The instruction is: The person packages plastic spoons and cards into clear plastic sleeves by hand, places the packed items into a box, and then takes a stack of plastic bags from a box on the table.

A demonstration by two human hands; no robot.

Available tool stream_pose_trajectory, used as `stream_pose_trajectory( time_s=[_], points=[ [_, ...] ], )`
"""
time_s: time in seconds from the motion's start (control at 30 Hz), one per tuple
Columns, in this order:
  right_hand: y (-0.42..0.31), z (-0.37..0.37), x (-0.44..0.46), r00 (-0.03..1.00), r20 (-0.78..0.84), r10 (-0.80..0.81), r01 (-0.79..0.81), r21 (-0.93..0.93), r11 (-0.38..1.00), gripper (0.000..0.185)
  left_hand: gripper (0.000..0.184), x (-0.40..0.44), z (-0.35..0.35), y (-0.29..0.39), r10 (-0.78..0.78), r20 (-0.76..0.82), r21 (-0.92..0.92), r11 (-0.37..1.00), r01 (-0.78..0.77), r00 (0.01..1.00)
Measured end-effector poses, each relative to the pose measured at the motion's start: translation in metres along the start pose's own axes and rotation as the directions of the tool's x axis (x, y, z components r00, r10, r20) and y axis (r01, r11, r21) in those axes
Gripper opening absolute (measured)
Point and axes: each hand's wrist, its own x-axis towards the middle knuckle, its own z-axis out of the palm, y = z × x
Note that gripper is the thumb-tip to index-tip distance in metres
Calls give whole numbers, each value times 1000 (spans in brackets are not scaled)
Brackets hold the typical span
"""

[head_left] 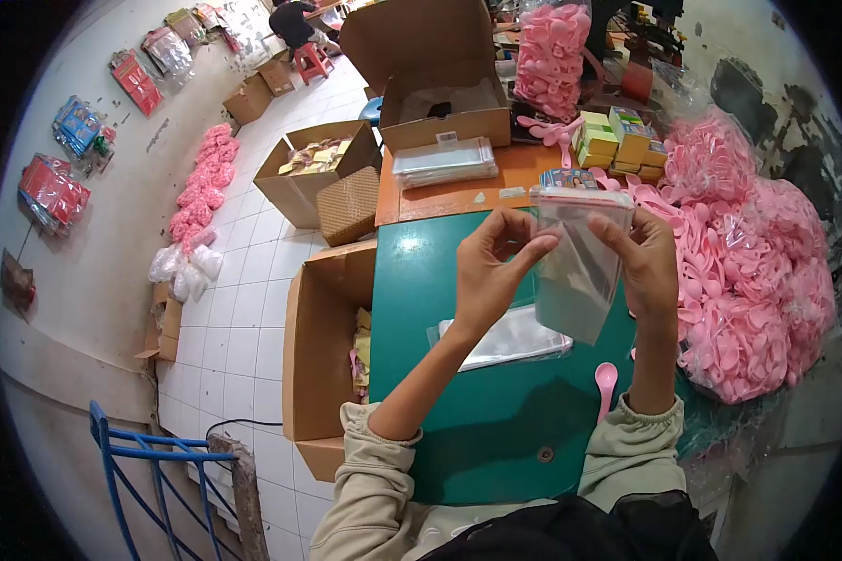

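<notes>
Up in front of me a clear plastic bag (pixel 578 294) hangs over the green tabletop, its opening at the top. My right hand (pixel 647 257) grips its upper right side, the thumb lying across the front. At the upper left edge, my left hand (pixel 498 266) has thumb and forefinger pinched together against the bag. Below them lies a stack of clear plastic bags (pixel 510 341), partly covered by my left forearm. One pink spoon (pixel 606 381) rests on the table near my right wrist.
Bagged pink spoons (pixel 748 318) are heaped along the right side. Small yellow boxes (pixel 631 136) and packaged bags (pixel 444 164) sit at the back. An open carton (pixel 323 327) stands left of the green table (pixel 496 449). A blue metal frame (pixel 159 449) is at lower left; a person sits far off.
</notes>
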Motion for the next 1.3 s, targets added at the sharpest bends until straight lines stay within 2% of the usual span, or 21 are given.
stream_pose_trajectory(
  time_s=[0.1, 0.23, 0.4, 0.5, 0.6, 0.8, 0.93, 1.1, 1.3],
  points=[
    [3, -7, 2, 999, 33, 33, -33, 4, 999, 28, 14, -2, -3, 3, 14, 31, 30, 999, -15, 999],
    [0, -10, 1, 996, 62, 60, -63, 48, 997, 29, 14, -5, -7, -2, -81, 30, 9, 997, 81, 996],
    [-1, -10, 2, 997, 66, 28, -31, 35, 999, 27, 20, -8, -6, -3, -95, 17, 11, 995, 95, 995],
    [-1, -10, 3, 999, 46, 22, -23, 40, 999, 27, 22, -8, -6, -3, 6, 31, 91, 996, -9, 999],
    [0, -10, 3, 999, 40, 2, -2, 9, 1000, 26, 24, -8, -6, 2, -20, 37, 221, 975, 11, 999],
    [3, -14, 5, 999, 48, -12, 12, 0, 1000, 25, 26, -11, -5, 0, -25, 28, 131, 991, 21, 999],
    [-4, -12, 3, 999, 30, 41, -41, -2, 999, 23, 25, -11, -4, 1, -28, 27, 140, 990, 24, 999],
    [-3, -15, 5, 1000, -30, 7, -6, 43, 999, 22, 24, -13, -3, 4, 23, -7, 152, 988, -21, 1000],
    [1, -17, 7, 999, -42, -19, 19, -5, 1000, 24, 21, -15, -9, -2, -51, -17, 94, 994, 52, 999]
  ],
)
